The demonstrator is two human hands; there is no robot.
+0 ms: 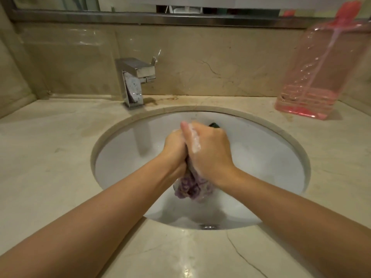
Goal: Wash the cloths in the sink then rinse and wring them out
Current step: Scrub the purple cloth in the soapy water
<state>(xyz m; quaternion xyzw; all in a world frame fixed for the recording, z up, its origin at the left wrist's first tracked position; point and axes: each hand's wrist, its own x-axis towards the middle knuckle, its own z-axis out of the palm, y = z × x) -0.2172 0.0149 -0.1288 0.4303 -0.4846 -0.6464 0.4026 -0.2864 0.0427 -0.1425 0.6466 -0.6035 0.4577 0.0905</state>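
Observation:
Over the middle of the white round sink (124, 165), both my hands squeeze one bunched purple patterned cloth (192, 188). My left hand (174, 147) grips it from the left and my right hand (208, 149) grips it from the right, pressed against the left one. White soap foam covers my right thumb and fingers. The cloth's lower end hangs below my wrists; the rest is hidden inside my fists. A dark cloth (214, 125) peeks out just behind my right hand, mostly hidden.
A square chrome faucet (134, 81) stands at the sink's back left; no water runs from it. A clear pink soap pump bottle (319, 73) stands on the beige marble counter (50, 153) at the back right. A mirror edge runs along the top.

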